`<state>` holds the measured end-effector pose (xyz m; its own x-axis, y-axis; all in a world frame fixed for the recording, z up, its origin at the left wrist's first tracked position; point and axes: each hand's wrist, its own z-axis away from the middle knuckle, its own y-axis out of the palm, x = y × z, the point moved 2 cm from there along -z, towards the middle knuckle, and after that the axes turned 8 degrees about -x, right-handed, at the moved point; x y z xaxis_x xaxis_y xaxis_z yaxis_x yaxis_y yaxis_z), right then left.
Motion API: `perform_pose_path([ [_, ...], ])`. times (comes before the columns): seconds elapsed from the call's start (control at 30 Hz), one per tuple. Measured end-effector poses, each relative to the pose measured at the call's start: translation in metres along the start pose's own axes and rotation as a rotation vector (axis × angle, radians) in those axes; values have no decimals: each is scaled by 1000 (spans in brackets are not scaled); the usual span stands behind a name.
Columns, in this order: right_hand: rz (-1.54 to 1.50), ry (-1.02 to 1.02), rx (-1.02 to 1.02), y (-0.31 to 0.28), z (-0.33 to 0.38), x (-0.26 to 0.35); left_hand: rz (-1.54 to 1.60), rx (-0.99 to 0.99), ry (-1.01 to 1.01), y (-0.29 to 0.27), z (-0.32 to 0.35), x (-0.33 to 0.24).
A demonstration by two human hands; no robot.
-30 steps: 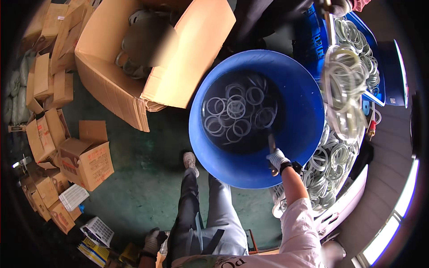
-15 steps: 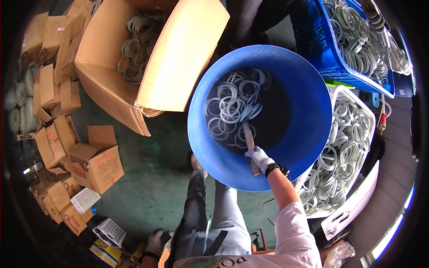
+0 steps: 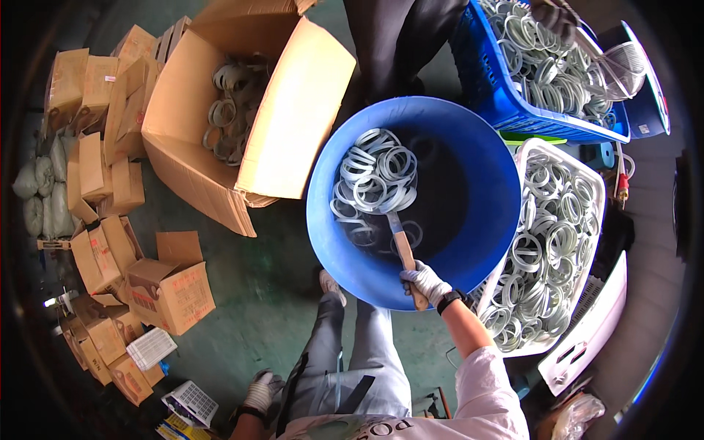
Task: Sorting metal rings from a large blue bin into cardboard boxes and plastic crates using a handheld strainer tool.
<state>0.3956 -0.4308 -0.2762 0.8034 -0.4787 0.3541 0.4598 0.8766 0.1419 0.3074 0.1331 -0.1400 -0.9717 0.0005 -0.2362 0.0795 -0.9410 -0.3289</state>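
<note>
My gloved right hand [image 3: 427, 282] is closed around the wooden handle of a scoop [image 3: 402, 249]. A heap of pale grey rings [image 3: 378, 172] covers the scoop's head, which I cannot see. This heap is inside a round blue tub [image 3: 502, 198], toward its left side, above dark liquid where a few more rings show faintly. Beside my left thigh hangs my gloved left hand [image 3: 262, 391], its fingers loosely bent and apart, with nothing visible in it.
Right of the tub stands a white basket [image 3: 595, 242] full of rings. Behind it, a blue crate [image 3: 469, 62] holds more; another person's gloved hand [image 3: 555, 18] is above it near a wire strainer [image 3: 623, 70]. A big cardboard box [image 3: 172, 132] with rings stands left, smaller cartons [image 3: 172, 286] beyond.
My right hand has raised the scoop within the tub, and the rings on it are now heaped higher and more tightly. The whole view has shifted slightly.
</note>
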Motion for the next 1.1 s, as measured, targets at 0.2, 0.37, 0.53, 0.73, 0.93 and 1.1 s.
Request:
perform_pose_path([
  [0.2,-32,-73,3,7,45,-6,213,-75,-78,-11,4,-20],
  [0.37,-101,-171,0,16,79,-29,164,-82,-43,-26,-5,-40],
  [0.53,-170,-251,-58,30,122,-57,126,71,47,-37,-12,-67],
  [0.73,-198,-272,-81,59,205,-84,83,96,120,-52,-24,-94],
  [0.93,-226,-276,-145,91,292,-130,79,137,138,-53,-54,-115],
  [1.1,-283,-297,-205,118,349,-164,58,164,131,-49,-80,-133],
])
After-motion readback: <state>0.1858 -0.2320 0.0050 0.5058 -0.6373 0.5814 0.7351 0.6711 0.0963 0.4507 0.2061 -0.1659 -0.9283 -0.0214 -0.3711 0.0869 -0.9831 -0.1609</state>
